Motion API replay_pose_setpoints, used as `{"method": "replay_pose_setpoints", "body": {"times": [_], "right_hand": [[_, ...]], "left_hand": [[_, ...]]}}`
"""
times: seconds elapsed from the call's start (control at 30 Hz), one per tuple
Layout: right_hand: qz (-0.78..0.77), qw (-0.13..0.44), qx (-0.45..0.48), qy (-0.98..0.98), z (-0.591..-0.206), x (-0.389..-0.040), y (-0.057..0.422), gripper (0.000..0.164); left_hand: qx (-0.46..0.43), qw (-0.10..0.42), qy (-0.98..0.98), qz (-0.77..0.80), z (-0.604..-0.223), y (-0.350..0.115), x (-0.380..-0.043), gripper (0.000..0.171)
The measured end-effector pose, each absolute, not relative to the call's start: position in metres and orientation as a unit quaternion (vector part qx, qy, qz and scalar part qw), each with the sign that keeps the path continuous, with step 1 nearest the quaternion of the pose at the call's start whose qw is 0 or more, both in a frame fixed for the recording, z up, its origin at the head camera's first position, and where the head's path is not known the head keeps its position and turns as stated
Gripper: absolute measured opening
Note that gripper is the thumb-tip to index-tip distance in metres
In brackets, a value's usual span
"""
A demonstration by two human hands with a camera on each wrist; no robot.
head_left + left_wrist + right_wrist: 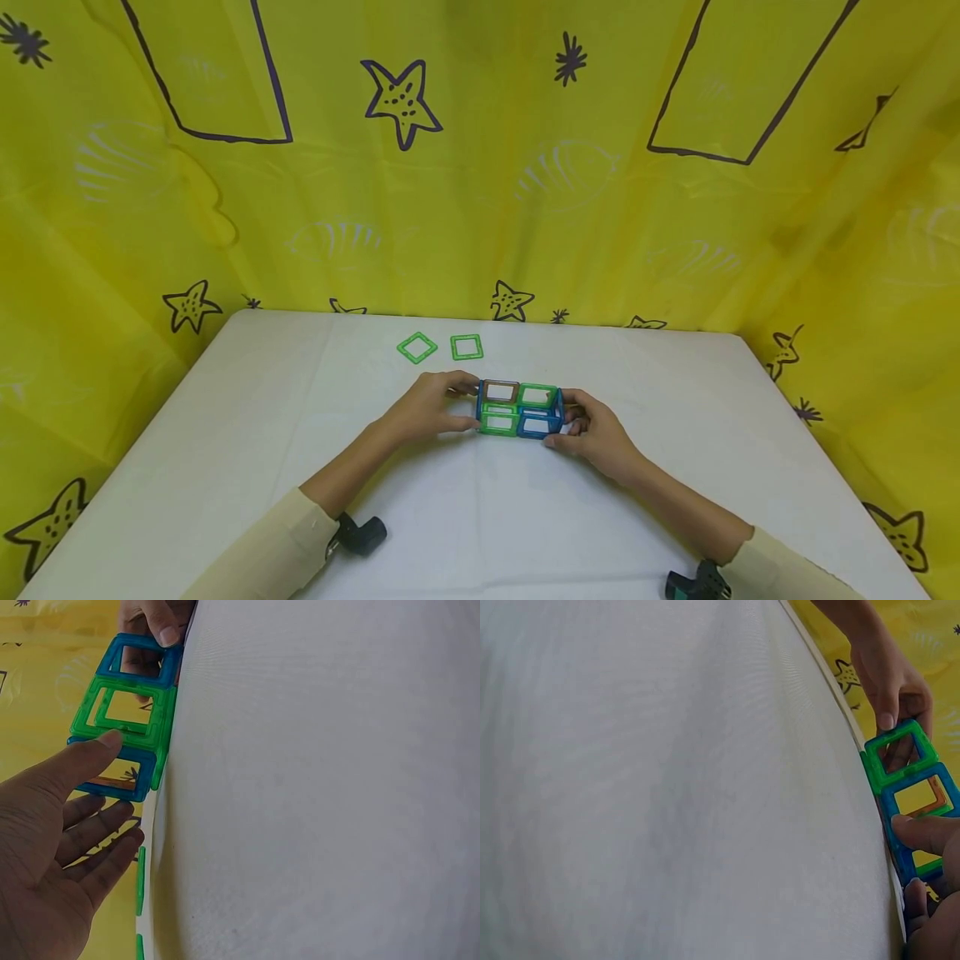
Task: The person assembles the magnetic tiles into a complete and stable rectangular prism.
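Observation:
A small box of square magnetic tiles [517,423], with green, blue and brown frames, stands on the table between the two hands. My left hand [433,408] holds its left end, thumb at the front and fingers at the back. In the left wrist view the thumb lies against the edge of a blue end tile [142,780]. My right hand [600,435] grips the right end, its thumb on the lower front edge and its fingers curled behind. The right wrist view shows that thumb on a blue tile [889,802], next to a green one [875,771].
Two green square tiles lie flat behind the box, one turned like a diamond [408,340], the other tile [453,347] nearly straight. A white cloth covers the table [225,467]. Yellow curtains [480,192] with starfish drawings surround its back and sides.

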State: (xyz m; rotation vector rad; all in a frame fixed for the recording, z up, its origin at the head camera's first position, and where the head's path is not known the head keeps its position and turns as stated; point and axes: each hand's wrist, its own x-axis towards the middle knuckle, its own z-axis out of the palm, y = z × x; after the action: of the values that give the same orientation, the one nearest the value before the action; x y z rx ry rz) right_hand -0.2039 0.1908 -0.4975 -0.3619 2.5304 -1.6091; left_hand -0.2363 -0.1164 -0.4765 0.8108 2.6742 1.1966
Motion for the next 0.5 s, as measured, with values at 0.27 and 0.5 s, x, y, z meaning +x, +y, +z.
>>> {"method": "replay_pose_setpoints", "body": {"times": [0.27, 0.5], "right_hand": [[-0.528, 0.061, -0.117, 0.839, -0.497, -0.2042, 0.1908, 0.07], [-0.521, 0.057, -0.117, 0.843, -0.4971, -0.2046, 0.1909, 0.07]], "left_hand": [[0.258, 0.064, 0.887, 0.377, -0.4771, -0.1173, -0.2364, 0.059], [0.246, 0.051, 0.894, 0.371, -0.4793, -0.1214, -0.2377, 0.057]]}}
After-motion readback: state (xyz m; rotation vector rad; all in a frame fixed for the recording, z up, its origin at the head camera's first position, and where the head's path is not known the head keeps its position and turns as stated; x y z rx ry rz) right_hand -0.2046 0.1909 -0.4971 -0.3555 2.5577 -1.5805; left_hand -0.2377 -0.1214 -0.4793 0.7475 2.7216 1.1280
